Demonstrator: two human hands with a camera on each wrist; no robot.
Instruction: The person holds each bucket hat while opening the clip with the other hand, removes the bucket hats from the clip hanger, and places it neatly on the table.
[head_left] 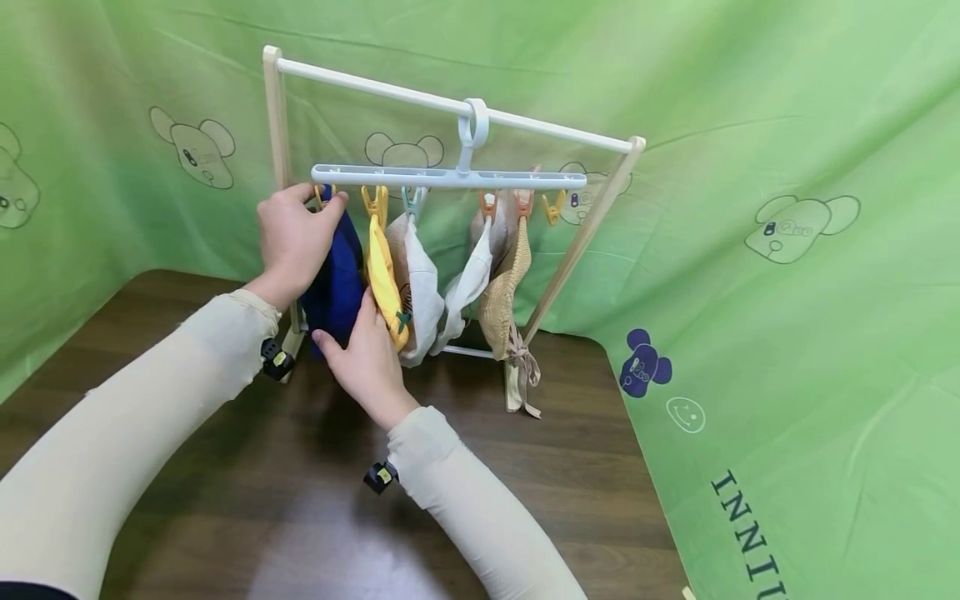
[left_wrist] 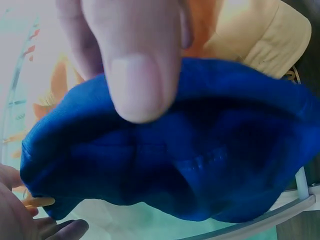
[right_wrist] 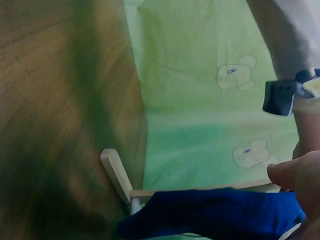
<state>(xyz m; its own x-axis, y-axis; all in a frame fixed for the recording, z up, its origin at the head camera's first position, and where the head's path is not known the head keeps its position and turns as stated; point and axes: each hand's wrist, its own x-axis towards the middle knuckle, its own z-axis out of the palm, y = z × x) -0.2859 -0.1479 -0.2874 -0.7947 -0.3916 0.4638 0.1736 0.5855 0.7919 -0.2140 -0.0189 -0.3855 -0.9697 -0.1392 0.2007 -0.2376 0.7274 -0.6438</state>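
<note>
Up at the far-left end of the light-blue hanger (head_left: 450,177), my left hand (head_left: 296,237) pinches a yellow clip (head_left: 322,197) beside the top of a blue fabric hat (head_left: 341,271). My right hand (head_left: 369,358) grips the hat's rim lower down. In the left wrist view, one thumb (left_wrist: 142,90) lies across the rim, fingers lie behind it, and the hat's inside faces the camera. Beside the right fingers hangs a yellow hat (head_left: 382,271). Whether the clip's jaws bite the blue hat is hidden by my left hand.
A white hat (head_left: 425,287), another white piece (head_left: 471,283) and a straw hat (head_left: 510,287) hang farther right, with a loose yellow clip (head_left: 553,208) at the end. The hanger hooks over the rack's white bar (head_left: 375,85). Wooden posts (head_left: 585,237) stand on a brown tabletop (head_left: 555,483) before green cloth (head_left: 787,333).
</note>
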